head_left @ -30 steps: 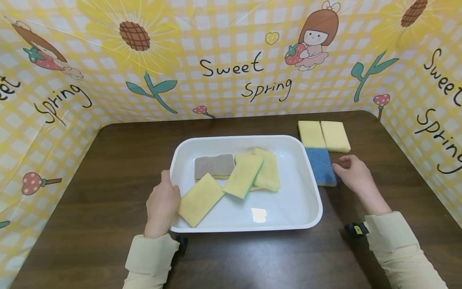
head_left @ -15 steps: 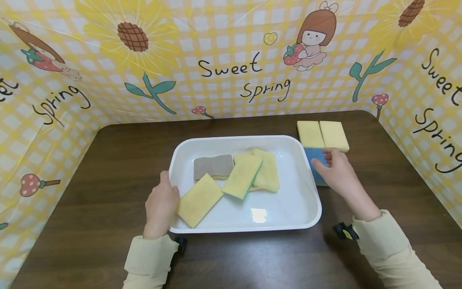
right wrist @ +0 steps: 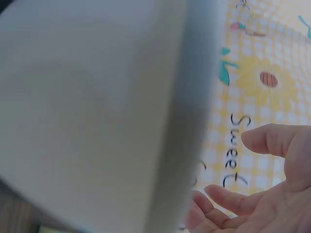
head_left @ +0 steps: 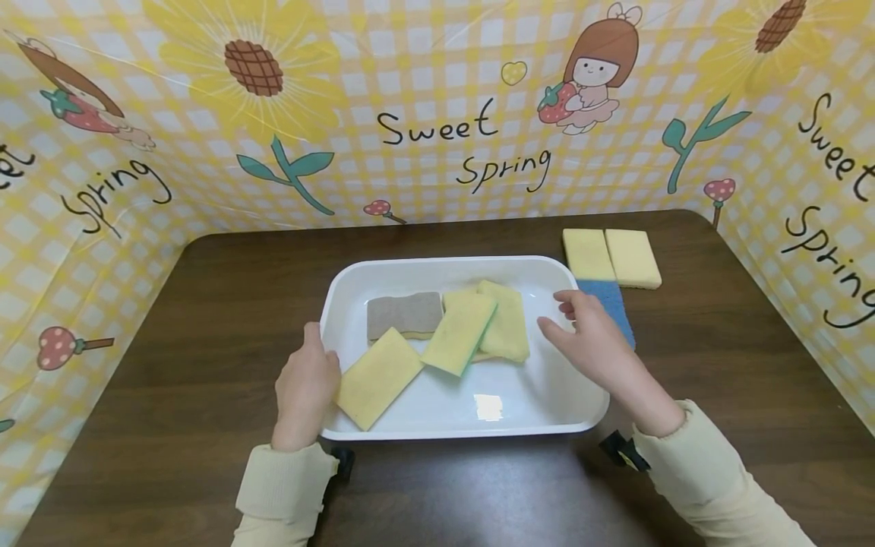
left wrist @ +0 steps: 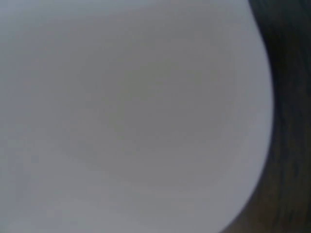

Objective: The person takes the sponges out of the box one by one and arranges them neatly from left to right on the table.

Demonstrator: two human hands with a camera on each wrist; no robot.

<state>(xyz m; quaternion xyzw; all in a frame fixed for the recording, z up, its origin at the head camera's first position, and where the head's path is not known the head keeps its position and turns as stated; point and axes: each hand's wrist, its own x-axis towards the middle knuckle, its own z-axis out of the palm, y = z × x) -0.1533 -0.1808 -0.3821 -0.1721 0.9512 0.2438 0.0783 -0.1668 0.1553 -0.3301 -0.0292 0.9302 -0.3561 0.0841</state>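
Note:
In the head view a white plastic tray [head_left: 540,410] stands on the table with several sponges in it. My left hand [head_left: 305,391] grips the tray's left rim. Over the right side of the tray reaches my right hand [head_left: 591,338], fingers bent loosely and apart, holding nothing. Nearest to it inside is a yellow sponge [head_left: 509,323], partly under a yellow sponge with a green side [head_left: 459,334]. A grey-topped sponge [head_left: 405,315] and another yellow sponge [head_left: 380,380] lie further left. The right wrist view shows the thumb and fingers [right wrist: 231,199] spread beside the tray's wall.
Right of the tray lie a blue-topped sponge [head_left: 618,308], partly hidden by my right hand, and two yellow sponges [head_left: 589,254] side by side. A patterned yellow checked cloth [head_left: 437,175] rises behind the dark wooden table [head_left: 225,342] and at both sides.
My right hand has moved left, from beside the blue-topped sponge, across it, to over the tray's right side. The left hand and the sponges have stayed put.

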